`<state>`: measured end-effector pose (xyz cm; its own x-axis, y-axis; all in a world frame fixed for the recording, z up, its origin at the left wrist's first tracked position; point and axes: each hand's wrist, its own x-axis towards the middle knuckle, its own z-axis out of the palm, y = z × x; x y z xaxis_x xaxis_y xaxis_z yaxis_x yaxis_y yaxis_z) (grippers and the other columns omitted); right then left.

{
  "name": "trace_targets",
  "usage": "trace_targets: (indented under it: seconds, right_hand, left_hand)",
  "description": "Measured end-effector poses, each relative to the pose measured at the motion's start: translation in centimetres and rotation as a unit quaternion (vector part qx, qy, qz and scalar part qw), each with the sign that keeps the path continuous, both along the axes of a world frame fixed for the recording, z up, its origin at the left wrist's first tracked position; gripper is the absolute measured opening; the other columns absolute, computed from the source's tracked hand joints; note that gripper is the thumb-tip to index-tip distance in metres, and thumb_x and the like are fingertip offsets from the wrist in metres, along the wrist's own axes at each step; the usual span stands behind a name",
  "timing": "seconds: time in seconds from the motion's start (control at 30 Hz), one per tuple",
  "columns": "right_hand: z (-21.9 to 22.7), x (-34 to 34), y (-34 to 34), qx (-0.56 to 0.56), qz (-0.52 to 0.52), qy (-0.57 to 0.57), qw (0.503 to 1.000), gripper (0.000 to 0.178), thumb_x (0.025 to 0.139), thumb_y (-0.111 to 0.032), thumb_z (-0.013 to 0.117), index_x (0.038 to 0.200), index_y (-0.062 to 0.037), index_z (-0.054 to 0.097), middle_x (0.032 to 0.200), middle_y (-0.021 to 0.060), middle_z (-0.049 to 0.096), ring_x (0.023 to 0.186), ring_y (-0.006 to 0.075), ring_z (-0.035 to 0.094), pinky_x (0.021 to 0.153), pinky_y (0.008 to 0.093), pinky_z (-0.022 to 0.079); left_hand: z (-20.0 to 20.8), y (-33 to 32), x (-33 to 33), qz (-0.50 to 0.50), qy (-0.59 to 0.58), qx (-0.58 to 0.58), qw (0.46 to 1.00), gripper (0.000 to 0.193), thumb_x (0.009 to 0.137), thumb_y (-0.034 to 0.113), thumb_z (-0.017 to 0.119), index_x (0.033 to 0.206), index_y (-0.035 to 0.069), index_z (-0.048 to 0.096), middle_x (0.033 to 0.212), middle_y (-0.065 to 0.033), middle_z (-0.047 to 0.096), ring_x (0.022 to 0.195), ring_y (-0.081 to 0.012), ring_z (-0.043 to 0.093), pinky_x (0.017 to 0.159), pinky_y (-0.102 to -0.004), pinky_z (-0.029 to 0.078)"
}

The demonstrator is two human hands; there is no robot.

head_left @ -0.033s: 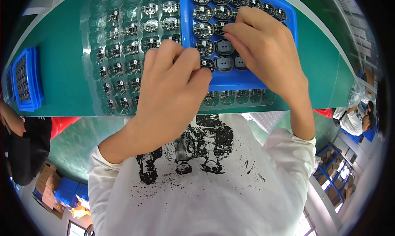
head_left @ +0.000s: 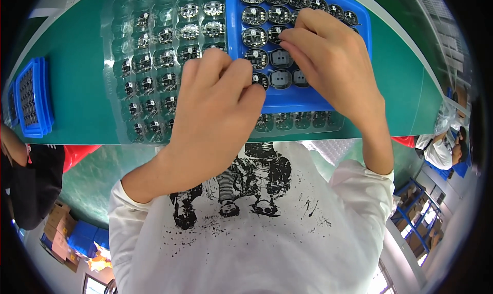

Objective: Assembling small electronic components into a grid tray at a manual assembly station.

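Well, the rounded circuit boards [head_left: 254, 15] near your hands bear small pale marks, too tiny to read; a black print [head_left: 277, 176] shows on your white shirt [head_left: 231, 258], below your hands. The boards sit in a blue tray [head_left: 295, 104], beyond and beneath your right hand [head_left: 334, 63], right of your left hand [head_left: 213, 101]. Your hands are apart, fingers bent, their fingertips partly hidden; I cannot tell whether either grips anything. Grey housings [head_left: 280, 78] lie between them. Left of your left hand, a clear tray [head_left: 111, 81] on the bench [head_left: 77, 89] carries more parts [head_left: 143, 62].
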<state>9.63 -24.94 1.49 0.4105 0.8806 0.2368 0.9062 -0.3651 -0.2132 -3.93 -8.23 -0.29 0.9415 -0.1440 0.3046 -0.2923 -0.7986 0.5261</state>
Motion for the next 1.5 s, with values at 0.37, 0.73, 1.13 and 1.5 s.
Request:
trace_targets:
  seconds: [0.37, 0.73, 1.13, 1.5]
  right_hand:
    - [-0.3, -0.2, 0.1, 0.003, -0.004, -0.002, 1.000, 0.016, 0.076, 0.000, 0.073, 0.091, 0.0010, 0.068, 0.081, 0.0102, 0.057, 0.073, 0.0294, 0.060, 0.063, 0.0388, 0.049]
    - [1.3, 0.4, 1.7, 0.050, -0.001, 0.017, 0.999, 0.017, 0.074, 0.001, 0.076, 0.089, 0.0007, 0.068, 0.079, 0.0115, 0.055, 0.069, 0.0284, 0.057, 0.060, 0.0374, 0.046]
    - [-1.7, 1.8, 13.1, -0.098, 0.100, 0.011, 0.990, 0.009, 0.072, -0.008, 0.069, 0.079, -0.0041, 0.073, 0.080, 0.0165, 0.072, 0.076, 0.0338, 0.073, 0.060, 0.0430, 0.057]
    - [3.0, 0.1, -0.6, 0.045, 0.016, 0.068, 0.997, 0.017, 0.072, 0.005, 0.074, 0.085, -0.0012, 0.068, 0.073, 0.0091, 0.054, 0.065, 0.0269, 0.056, 0.055, 0.0367, 0.045]
  left_hand:
    - [0.0, -1.0, 1.1, -0.039, -0.026, 0.117, 0.992, 0.007, 0.066, 0.009, 0.063, 0.068, 0.003, 0.059, 0.077, -0.0068, 0.051, 0.084, -0.0250, 0.048, 0.073, -0.0372, 0.037]
    - [1.8, 8.2, 2.1, 0.075, -0.019, -0.005, 0.997, 0.017, 0.079, 0.007, 0.074, 0.095, 0.004, 0.068, 0.083, -0.0081, 0.056, 0.085, -0.0222, 0.055, 0.071, -0.0335, 0.043]
    - [-1.6, 12.3, 3.8, 0.149, 0.003, 0.076, 0.986, 0.009, 0.083, 0.008, 0.070, 0.091, 0.003, 0.071, 0.088, -0.0113, 0.062, 0.087, -0.0296, 0.057, 0.077, -0.0389, 0.046]
    - [-0.6, -0.5, -0.3, 0.028, -0.103, -0.108, 0.988, 0.028, 0.065, 0.002, 0.081, 0.091, 0.009, 0.071, 0.084, -0.0033, 0.054, 0.081, -0.0244, 0.050, 0.071, -0.0376, 0.039]
